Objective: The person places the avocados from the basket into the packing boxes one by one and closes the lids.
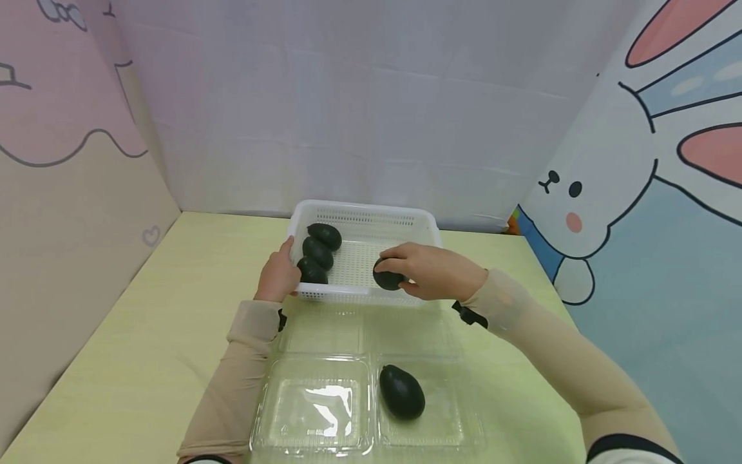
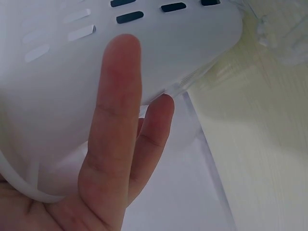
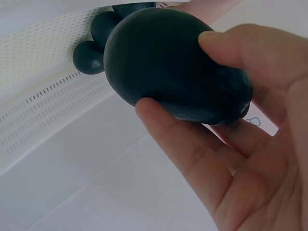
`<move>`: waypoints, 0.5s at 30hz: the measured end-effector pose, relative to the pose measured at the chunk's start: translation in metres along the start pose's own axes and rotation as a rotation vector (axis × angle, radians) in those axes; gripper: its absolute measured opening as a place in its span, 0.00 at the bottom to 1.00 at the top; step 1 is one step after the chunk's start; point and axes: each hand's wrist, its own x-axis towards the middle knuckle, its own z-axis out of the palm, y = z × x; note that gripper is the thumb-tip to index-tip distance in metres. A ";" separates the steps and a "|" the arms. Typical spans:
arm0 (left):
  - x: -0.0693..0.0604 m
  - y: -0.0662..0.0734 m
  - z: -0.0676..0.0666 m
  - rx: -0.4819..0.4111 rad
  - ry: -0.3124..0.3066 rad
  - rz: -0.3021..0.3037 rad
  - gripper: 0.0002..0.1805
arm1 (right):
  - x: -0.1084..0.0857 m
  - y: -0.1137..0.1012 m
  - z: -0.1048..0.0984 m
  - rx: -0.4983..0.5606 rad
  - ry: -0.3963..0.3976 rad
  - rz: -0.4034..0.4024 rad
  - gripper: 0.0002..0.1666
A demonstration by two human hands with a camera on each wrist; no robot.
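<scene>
Creased white sheeting [image 1: 359, 109] hangs at twelve o'clock; a pink-and-beige cartoon-printed wall [image 1: 69, 206] at ten, a blue rabbit-printed wall [image 1: 655, 258] at two. A pale-yellow tabletop [image 1: 139, 354] spreads toward six.

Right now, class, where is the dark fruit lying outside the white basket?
In the head view, the dark fruit lies in the near right compartment of the clear tray, in front of the white basket.

- White basket [image 1: 348, 291], mid-frame: smooth plastic, softly matt
- Clear tray [image 1: 295, 412], bottom centre: thin plastic, glossy enough to glare
- Dark fruits [image 1: 402, 392]: smooth, faintly shiny
- Pale table [image 1: 145, 335]: matt, wood-look
- Backdrop [image 1: 371, 116], top: creased cloth
</scene>
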 end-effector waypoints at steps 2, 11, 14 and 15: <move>0.000 0.000 0.000 0.000 0.003 -0.007 0.42 | -0.001 -0.001 0.000 0.001 -0.004 0.003 0.24; -0.001 0.001 0.000 -0.004 0.010 -0.007 0.42 | -0.007 -0.002 -0.001 0.011 0.003 0.012 0.24; -0.001 0.001 0.000 -0.009 0.008 -0.004 0.42 | -0.009 -0.002 0.000 0.016 0.001 0.006 0.24; -0.002 0.001 0.000 -0.010 0.008 -0.003 0.42 | -0.010 -0.002 0.001 0.016 0.003 0.001 0.24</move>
